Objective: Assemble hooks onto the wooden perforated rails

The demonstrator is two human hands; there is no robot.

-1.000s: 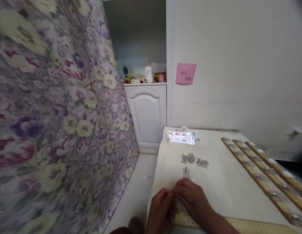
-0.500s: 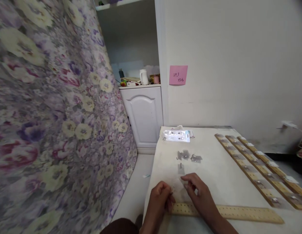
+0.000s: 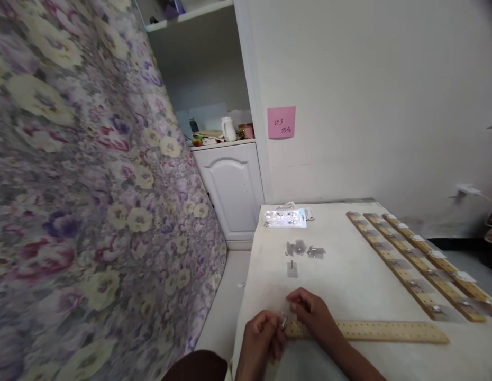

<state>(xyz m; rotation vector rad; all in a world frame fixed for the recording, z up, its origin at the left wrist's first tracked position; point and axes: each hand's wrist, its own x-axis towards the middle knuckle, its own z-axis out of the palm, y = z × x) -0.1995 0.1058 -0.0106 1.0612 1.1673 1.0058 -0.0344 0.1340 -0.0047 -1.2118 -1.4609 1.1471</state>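
My left hand pinches a small metal hook, which appears to have a clear backing. My right hand is close beside it, thumb and index finger pressed together; what they hold, if anything, is too small or clear to make out. Under both hands lies a pale wooden strip with rows of holes, running to the right. Beyond the hands, a single hook on a clear square rests on the table, with several more clear-backed hooks in a loose group behind it.
Several wooden strips carrying clear-backed hooks lie along the table's right side. A shiny clear package is at the back left. The wall stands behind, and a floral curtain hangs at the left.
The view has shifted slightly. The metal hook in my left hand now shows more plainly at the strip's left end. My right hand remains close beside it, still pinched.
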